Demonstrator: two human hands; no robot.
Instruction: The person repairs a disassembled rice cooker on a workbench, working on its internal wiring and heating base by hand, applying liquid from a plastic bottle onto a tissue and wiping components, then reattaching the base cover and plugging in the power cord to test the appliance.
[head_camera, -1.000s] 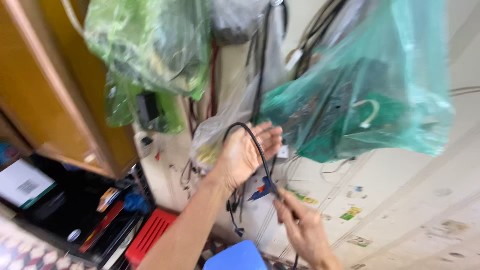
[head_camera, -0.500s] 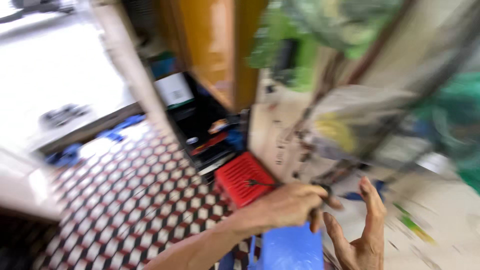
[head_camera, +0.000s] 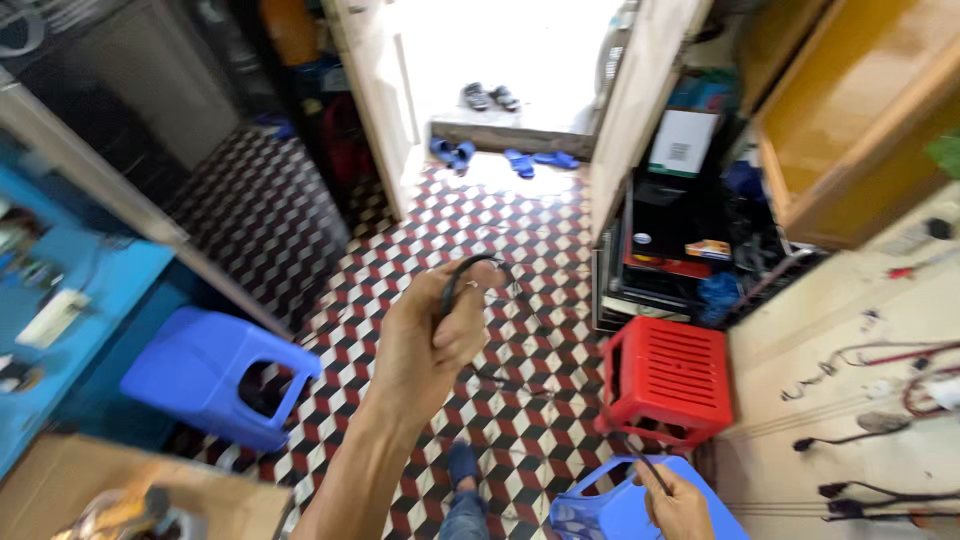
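My left hand (head_camera: 430, 345) is raised over the tiled floor, fist closed around a looped black cable (head_camera: 462, 272). The thin cable runs down and to the right to my right hand (head_camera: 678, 508), which pinches it at the bottom edge of the view. My right hand hovers just above a blue plastic stool (head_camera: 600, 512). My foot in a blue sandal (head_camera: 462, 468) shows below my left forearm.
A red plastic stool (head_camera: 668, 378) stands by a low shelf of boxes (head_camera: 668, 240). Another blue stool (head_camera: 215, 375) sits at the left beside a blue table (head_camera: 70, 300). Shoes and sandals (head_camera: 500, 150) lie at the open doorway. Loose cables (head_camera: 880, 430) hang on the right wall.
The view has swung from the wall with hanging bags down to the floor and doorway. My left hand has closed on the cable and lifted; my right hand has dropped low.
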